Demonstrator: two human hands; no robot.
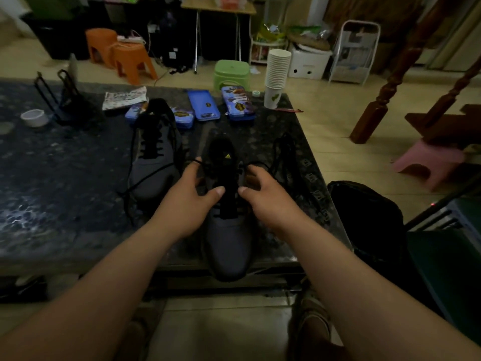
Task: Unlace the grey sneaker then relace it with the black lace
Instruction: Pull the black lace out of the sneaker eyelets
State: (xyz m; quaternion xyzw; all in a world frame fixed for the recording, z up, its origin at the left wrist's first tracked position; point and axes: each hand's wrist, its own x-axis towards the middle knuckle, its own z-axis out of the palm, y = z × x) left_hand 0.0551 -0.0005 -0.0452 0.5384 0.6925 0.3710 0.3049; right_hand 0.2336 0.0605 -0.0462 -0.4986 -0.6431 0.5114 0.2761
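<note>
A grey sneaker [229, 241] with a black tongue and black lace stands at the near edge of the dark stone table [65, 178], toe toward me. My left hand [187, 201] grips its left side, and a strand of the black lace [283, 157] runs across the fingertips. My right hand [268, 196] grips the right side, fingers curled by the eyelets; its lace end trails off to the right over the table. A second grey sneaker [153, 157] lies to the left, its lace loose.
Blue tin cases [204, 105] lie behind the shoes. A stack of paper cups [277, 71] stands at the far right corner, a tape roll [33, 117] and a black wire stand [59, 97] at the left. A dark bag [364, 214] sits right of the table.
</note>
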